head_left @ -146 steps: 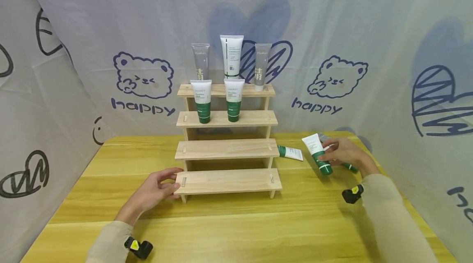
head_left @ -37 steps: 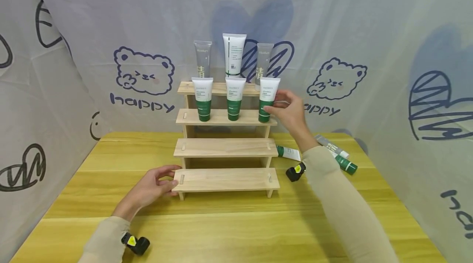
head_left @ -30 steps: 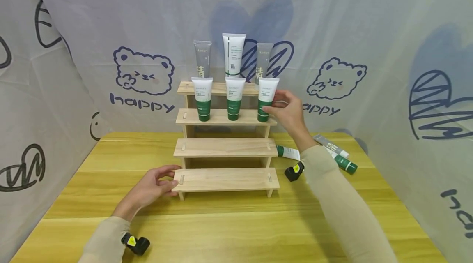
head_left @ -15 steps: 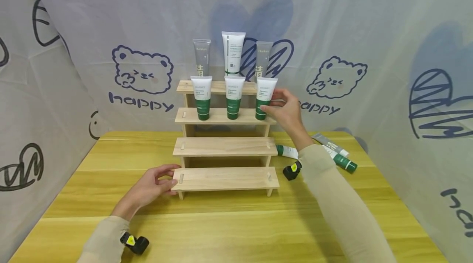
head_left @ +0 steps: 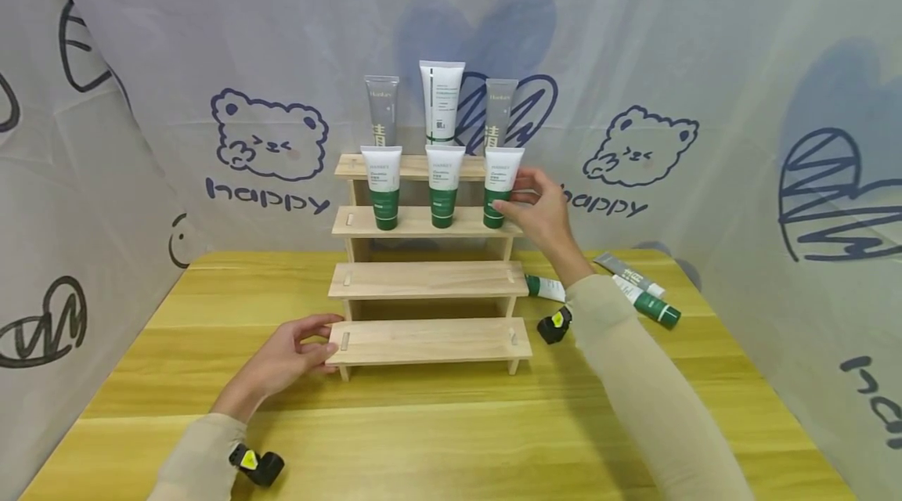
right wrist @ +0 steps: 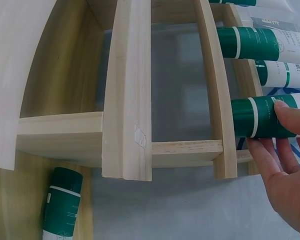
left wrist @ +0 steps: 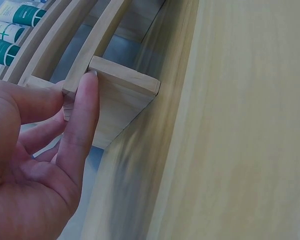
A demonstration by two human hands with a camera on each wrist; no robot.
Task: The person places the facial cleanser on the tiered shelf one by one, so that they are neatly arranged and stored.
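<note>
A stepped wooden display rack [head_left: 430, 279] stands on the table. My left hand [head_left: 299, 354] pinches the left end of its lowest shelf between thumb and fingers, as the left wrist view also shows [left wrist: 45, 145]. At the right end of the second shelf from the top, my right hand [head_left: 543, 211] holds a white and green squeeze tube [head_left: 502, 186] upright, cap down, thumb in front and fingers behind. Two matching tubes, one in the middle [head_left: 444, 186] and one at the left [head_left: 384, 186], stand on that shelf. Behind them on the top shelf are two grey tubes [head_left: 383, 109] and a larger white tube [head_left: 441, 98].
Right of the rack, a white and green tube [head_left: 546, 287] lies on the table [head_left: 451, 438]. Farther right lie a grey tube [head_left: 627, 272] and another green-capped tube [head_left: 655, 308], overlapping. A printed curtain [head_left: 282, 31] hangs close behind the rack.
My right hand has brought the white and green tube from the table's right side up to the second shelf, then shifted it slightly left. My left hand keeps its hold on the lowest shelf.
</note>
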